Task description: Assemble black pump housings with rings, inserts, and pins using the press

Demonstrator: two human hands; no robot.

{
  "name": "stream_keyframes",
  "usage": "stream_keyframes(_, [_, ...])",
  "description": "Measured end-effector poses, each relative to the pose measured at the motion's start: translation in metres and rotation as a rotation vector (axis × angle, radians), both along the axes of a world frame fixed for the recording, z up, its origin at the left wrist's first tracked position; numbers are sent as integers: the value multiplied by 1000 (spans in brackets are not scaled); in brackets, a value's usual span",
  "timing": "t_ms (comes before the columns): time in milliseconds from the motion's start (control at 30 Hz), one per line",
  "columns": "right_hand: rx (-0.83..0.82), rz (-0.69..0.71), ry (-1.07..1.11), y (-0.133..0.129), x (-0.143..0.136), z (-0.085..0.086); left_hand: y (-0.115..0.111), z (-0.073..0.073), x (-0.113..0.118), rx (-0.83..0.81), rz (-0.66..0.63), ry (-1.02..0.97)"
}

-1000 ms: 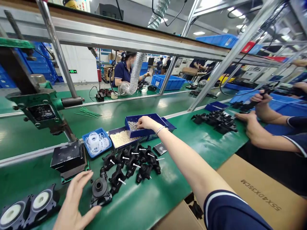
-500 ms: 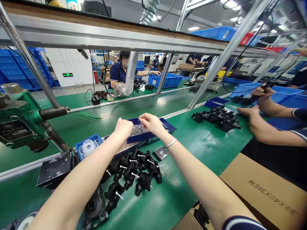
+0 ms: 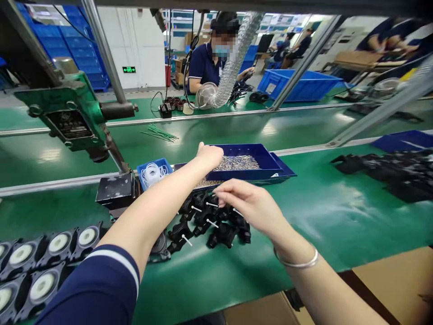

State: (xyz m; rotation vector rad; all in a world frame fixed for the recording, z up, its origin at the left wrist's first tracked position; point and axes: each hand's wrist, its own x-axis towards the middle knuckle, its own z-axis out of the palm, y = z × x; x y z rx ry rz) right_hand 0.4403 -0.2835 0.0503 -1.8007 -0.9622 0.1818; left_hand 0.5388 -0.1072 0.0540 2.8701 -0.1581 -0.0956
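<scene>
My left hand (image 3: 210, 156) is closed at the left end of a dark blue tray (image 3: 267, 162), which holds many thin metal pins (image 3: 238, 163). Its fingertips are turned away from me, so what they hold, if anything, is hidden. My right hand (image 3: 252, 205) hovers above several black plastic parts (image 3: 221, 234), thumb and fingertips pinched together. Anything between those fingertips is too small to make out. White pins (image 3: 186, 240) stick out of several of the black parts.
A green-painted press (image 3: 74, 113) stands at left, above a black block (image 3: 117, 189). Beside it, a small blue bin (image 3: 154, 171) holds white rings. Housings with white discs (image 3: 43, 286) line the lower left. More black parts (image 3: 399, 167) lie right; a co-worker (image 3: 203, 63) sits opposite.
My right hand has left the pin tray and come nearer, over the black parts. My left hand stays by the tray. The view has swung left and down, showing the housings.
</scene>
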Motion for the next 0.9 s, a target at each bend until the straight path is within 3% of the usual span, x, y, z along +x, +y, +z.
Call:
stream_keyframes(100, [-4, 202, -97, 13, -32, -8, -1, 0, -2, 5, 30, 6])
stream_keyframes(200, [-4, 291, -151, 31, -55, -20, 1, -1, -5, -37, 35, -13])
stream_keyframes(367, [-65, 318, -180, 62, -71, -36, 6, 0, -15, -131, 48, -122])
stream_keyframes(600, [-150, 368, -353, 80, -75, -41, 16, 17, -36, -237, 86, -279])
stream_keyframes(767, [-247, 356, -496, 85, -76, -40, 7, 13, -30, -223, 6, -259])
stream_keyframes(900, [-230, 346, -452, 88, -76, -42, -1, 10, -23, -214, -50, -242])
